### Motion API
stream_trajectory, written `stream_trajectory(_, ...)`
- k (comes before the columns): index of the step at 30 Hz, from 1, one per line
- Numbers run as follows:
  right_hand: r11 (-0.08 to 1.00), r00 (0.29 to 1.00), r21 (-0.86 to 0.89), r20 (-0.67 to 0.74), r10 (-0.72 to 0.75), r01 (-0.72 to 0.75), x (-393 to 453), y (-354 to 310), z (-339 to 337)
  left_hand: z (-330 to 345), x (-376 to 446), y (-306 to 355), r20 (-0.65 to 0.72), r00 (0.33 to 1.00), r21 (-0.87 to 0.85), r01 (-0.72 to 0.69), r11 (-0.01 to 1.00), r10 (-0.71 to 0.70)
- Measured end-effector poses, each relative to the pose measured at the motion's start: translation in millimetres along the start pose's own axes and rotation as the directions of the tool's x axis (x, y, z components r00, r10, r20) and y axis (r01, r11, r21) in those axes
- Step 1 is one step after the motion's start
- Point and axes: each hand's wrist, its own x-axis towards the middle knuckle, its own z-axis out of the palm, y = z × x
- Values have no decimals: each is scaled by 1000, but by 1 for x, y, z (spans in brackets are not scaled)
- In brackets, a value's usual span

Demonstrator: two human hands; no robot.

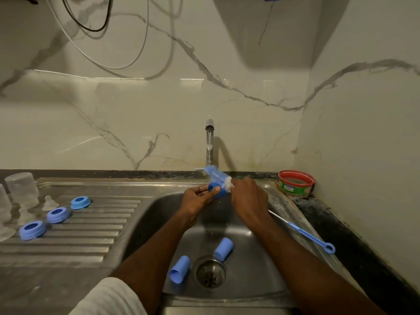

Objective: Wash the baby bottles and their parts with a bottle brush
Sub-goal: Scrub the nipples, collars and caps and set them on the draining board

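Observation:
Over the steel sink, my left hand grips a blue bottle cap. My right hand holds the bottle brush near its blue-and-white bristle head, which lies against the cap. Two more blue caps lie in the basin by the drain. On the drainboard sit three blue screw rings, clear teats and upturned clear bottles.
The tap stands behind the sink with a thin stream of water. A thin blue nipple brush lies on the sink's right rim. A red-rimmed green tub sits in the back right corner of the dark counter. Cables hang on the marble wall.

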Motion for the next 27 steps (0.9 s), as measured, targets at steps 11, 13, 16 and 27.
stream_trajectory(11, 998, 999, 55, -34, -12, 14, -3, -5, 5, 1, -1, -4, -35, 996, -62, 82, 995, -85)
stream_trajectory(13, 999, 999, 13, -31, 39, -39, -1, -6, 4, 3, -2, -2, -4, 997, -70, 73, 995, -74)
stream_trajectory(16, 996, 996, 33, -16, 87, -87, 0, -3, 5, 6, 3, 0, -54, 997, -157, 52, 986, -62)
stream_trajectory(27, 987, 993, 127, -43, 105, -99, 7, -4, 8, 22, -2, 5, 210, 972, -419, 188, 888, -107)
